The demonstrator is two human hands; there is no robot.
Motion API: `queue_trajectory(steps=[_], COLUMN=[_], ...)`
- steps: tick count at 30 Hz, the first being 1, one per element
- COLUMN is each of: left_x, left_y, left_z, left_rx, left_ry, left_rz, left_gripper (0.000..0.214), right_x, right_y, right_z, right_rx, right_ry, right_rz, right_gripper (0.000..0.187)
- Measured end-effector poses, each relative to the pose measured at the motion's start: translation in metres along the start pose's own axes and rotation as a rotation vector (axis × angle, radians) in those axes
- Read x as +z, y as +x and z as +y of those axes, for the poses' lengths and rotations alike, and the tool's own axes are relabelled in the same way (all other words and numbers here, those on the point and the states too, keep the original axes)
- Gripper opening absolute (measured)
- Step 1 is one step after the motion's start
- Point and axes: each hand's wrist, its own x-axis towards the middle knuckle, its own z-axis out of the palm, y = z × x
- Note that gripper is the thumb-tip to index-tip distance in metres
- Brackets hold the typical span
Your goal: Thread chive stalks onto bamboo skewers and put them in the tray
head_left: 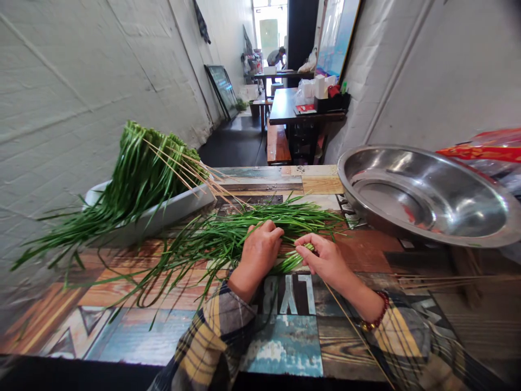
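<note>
Long green garlic chives [228,225] lie in a loose heap across the tabletop. My left hand [262,247] is closed over a small bunch at the near side of the heap, its fingers curled round the stalks. The pale cut ends [299,258] of that bunch stick out toward my right hand [323,258]. Thumb and forefinger of the right hand are pinched together at these ends. A thin bamboo skewer [354,320] runs from under the right hand down toward the lower right; its tip is hidden by the fingers and chives.
At left, a white tray [158,220] bears skewered chives [150,163], their sticks pointing right. A steel basin [427,195] stands on the right, with more skewers [456,281] in front. Beyond the patterned table [285,342] are a dark table [285,106], a bench [279,144] and a distant person [277,57].
</note>
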Motion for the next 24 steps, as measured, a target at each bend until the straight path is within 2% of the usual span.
queue_trajectory(steps=[4, 6, 8, 13, 20, 24], left_x=[-0.001, 0.000, 0.002, 0.010, 0.009, 0.005], left_y=[0.002, 0.003, 0.003, 0.002, 0.003, 0.003], left_z=[-0.001, -0.001, -0.001, 0.000, 0.001, 0.001], left_rx=[0.013, 0.020, 0.034, 0.057, 0.059, 0.043], left_ry=[-0.134, -0.270, -0.415, -0.594, -0.580, -0.539], left_rz=[0.164, 0.270, 0.326, 0.264, 0.125, 0.131], left_gripper=[0.010, 0.010, 0.012, 0.016, 0.018, 0.014], right_x=[0.000, 0.000, 0.000, -0.001, -0.002, -0.001], right_y=[0.000, -0.001, -0.001, -0.001, 0.000, 0.000], right_z=[-0.002, -0.003, -0.004, -0.004, -0.005, -0.005], right_rx=[0.001, -0.007, -0.020, -0.021, -0.021, -0.015], right_ry=[0.025, 0.038, 0.043, 0.048, 0.059, 0.078], right_rz=[-0.003, 0.002, 0.016, 0.060, 0.055, 0.048], right_gripper=[0.023, 0.024, 0.025, 0.027, 0.027, 0.025])
